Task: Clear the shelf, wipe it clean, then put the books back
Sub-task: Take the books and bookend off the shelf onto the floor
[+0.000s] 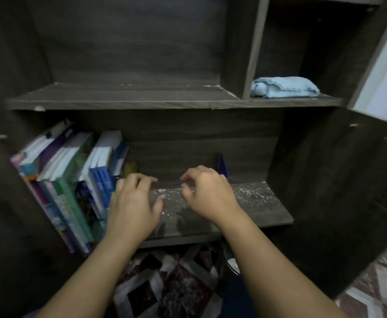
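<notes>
Books [73, 180] stood on the lower shelf [263, 210], at the frame's lower left. The left hand [130, 207] was just right of them, and the right hand [208, 193] was at centre over that shelf. A cloth [284, 87] lay on the upper shelf [119, 97], in the upper-right compartment.

pale blue cloth [284, 87] — dark brown, white-speckled shelf [256, 203]

Dark lower shelf [263, 210] with white specks [252, 193], tilted books [73, 180] at its left; folded blue cloth [284, 87] on upper shelf [123, 97].

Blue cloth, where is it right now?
Head view, upper right: the cloth lies folded in the narrow compartment, one shelf above the books.
</notes>
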`<state>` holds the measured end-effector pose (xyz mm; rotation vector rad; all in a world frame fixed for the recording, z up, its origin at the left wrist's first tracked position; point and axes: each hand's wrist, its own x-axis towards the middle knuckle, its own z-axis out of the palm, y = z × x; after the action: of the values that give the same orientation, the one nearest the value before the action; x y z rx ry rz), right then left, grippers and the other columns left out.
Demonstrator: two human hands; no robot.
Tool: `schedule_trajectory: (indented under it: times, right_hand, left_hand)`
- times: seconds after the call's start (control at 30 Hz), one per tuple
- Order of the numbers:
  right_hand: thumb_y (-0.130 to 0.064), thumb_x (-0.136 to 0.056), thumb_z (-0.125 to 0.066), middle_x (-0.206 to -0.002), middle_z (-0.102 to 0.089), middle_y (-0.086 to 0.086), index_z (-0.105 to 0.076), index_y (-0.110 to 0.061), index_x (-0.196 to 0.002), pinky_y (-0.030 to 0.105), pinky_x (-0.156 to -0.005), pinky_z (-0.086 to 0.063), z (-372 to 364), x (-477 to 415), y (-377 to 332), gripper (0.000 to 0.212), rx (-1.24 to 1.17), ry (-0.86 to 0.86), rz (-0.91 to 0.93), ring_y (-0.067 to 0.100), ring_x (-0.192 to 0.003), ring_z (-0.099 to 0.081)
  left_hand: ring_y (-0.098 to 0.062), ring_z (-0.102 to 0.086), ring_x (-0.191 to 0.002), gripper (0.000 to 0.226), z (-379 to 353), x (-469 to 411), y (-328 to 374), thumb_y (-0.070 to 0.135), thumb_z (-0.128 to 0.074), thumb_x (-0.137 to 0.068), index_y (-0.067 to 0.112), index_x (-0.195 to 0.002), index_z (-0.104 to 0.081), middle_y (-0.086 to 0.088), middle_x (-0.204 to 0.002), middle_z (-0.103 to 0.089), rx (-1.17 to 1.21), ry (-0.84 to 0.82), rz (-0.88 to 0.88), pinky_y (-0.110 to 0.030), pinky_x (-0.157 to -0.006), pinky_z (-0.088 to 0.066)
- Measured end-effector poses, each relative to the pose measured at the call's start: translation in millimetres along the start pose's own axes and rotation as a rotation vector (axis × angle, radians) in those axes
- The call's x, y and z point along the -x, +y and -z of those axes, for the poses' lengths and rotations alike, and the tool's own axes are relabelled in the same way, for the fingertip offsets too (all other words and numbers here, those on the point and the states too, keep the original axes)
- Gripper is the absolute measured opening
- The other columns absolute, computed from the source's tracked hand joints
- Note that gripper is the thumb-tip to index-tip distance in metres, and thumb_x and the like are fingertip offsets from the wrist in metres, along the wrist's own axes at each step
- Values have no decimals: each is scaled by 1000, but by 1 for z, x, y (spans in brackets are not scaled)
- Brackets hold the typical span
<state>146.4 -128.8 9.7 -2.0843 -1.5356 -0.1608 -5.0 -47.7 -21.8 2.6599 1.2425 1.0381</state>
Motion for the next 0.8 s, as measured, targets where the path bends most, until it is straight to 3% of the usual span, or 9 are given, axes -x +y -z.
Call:
schedule_trajectory:
  times: [0.17, 0.37, 0.57, 0.63, 0.8]
  right_hand:
    - [-32, -89, -58, -111, -63, -6, -67, -28, -106, 34, -90, -46, -25, -21, -6, 20, -152, -38, -93, 18, -105, -57]
    - [-26, -84, -59, -105, -67, -6, -69, -27, -99, 33, -88, -48, -67, -10, 21, 18, -113, -107, -79, 20, -100, -62]
    - [-24, -85, -63, -106, -68, -11, -70, -28, -97, 23, -86, -47, -79, -13, 35, 14, -186, -162, -49, 10, -97, -63]
    - [-24, -86, -63, -105, -67, -11, -69, -28, -98, 26, -86, -48, -80, -10, 34, 14, -202, -188, -34, 9, -93, -62]
    - [-26, -88, -62, -101, -63, -16, -68, -30, -100, 26, -81, -48, -82, -5, 35, 13, -240, -224, -10, 1, -82, -59]
  left_hand:
    - [-24, -46, -107, 38, -3, -1, -28, 32, -71, -82, 16, -116, -63, -1, -112, -54, 59, 58, 69, -40, -90, -45]
    - [-23, -47, -113, 38, -20, 11, -50, 30, -73, -80, 16, -115, -65, -2, -118, -54, 22, 79, 76, -42, -94, -46]
    - [-25, -45, -106, 48, -24, 5, -52, 28, -73, -80, 12, -123, -59, -6, -110, -50, -29, 207, 195, -44, -86, -48]
    - [-27, -45, -101, 54, -25, 5, -52, 26, -74, -79, 9, -126, -57, -9, -106, -48, -69, 247, 218, -44, -82, -47]
    - [-28, -50, -100, 62, -28, 2, -51, 23, -76, -76, 3, -131, -53, -12, -109, -53, -175, 249, 160, -43, -77, -49]
